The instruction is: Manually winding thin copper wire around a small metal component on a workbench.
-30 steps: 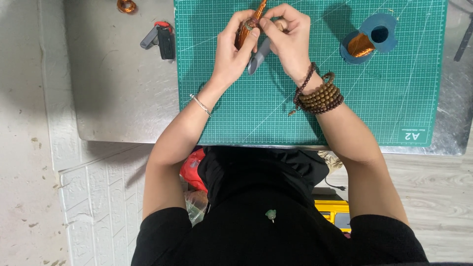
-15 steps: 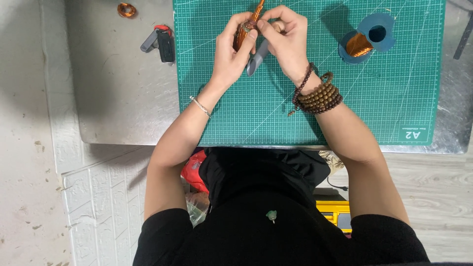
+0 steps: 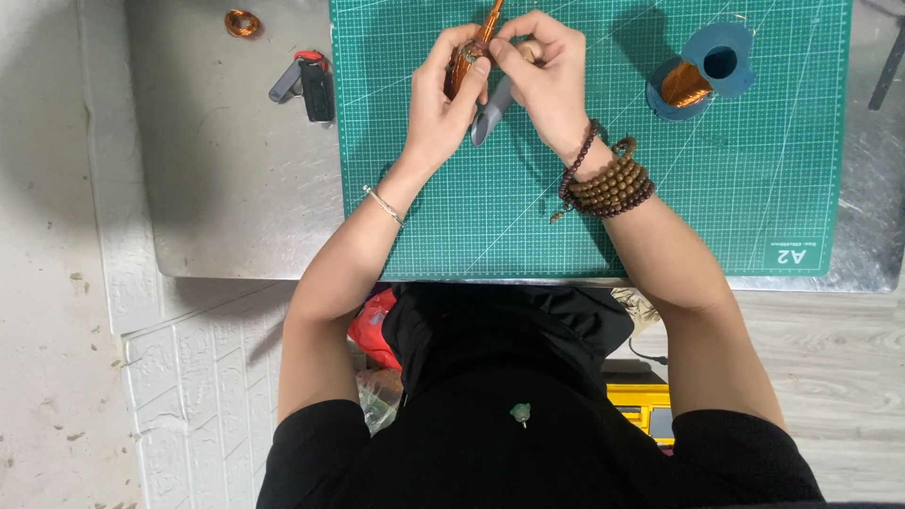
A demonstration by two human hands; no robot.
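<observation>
Copper-coloured wire is showing on the slim, coil-wound piece (image 3: 464, 66) that both hands are working on over the green cutting mat (image 3: 584, 217). The left hand (image 3: 438, 108) is wrapping around the lower part of this piece, its grip pressing together on it with the thumb lying across the front. The right hand (image 3: 542, 80) is meeting it from the other side, its grip pinching at the top of the winding with fingertips touching those of the left hand. An orange rod end (image 3: 492, 14) is sticking up and away from the hands, toward the far edge of the mat. A grey tool handle (image 3: 490, 113) is hanging down between the two palms; which hand is carrying it I cannot tell.

A thin metal bangle (image 3: 384, 205) is sitting on the left wrist, and several loops of brown wooden beads (image 3: 613, 184) are circling the right wrist.

On the mat, well apart to the right of the hands, a blue spool of copper wire (image 3: 699, 77) is lying on its side. The mat is resting on a shiny metal table (image 3: 236, 188). On the bare table to the left of the mat, a small black and grey tool with a red part (image 3: 306, 83) is lying, and a small ring of copper wire (image 3: 242, 23) is sitting near the far edge.
</observation>
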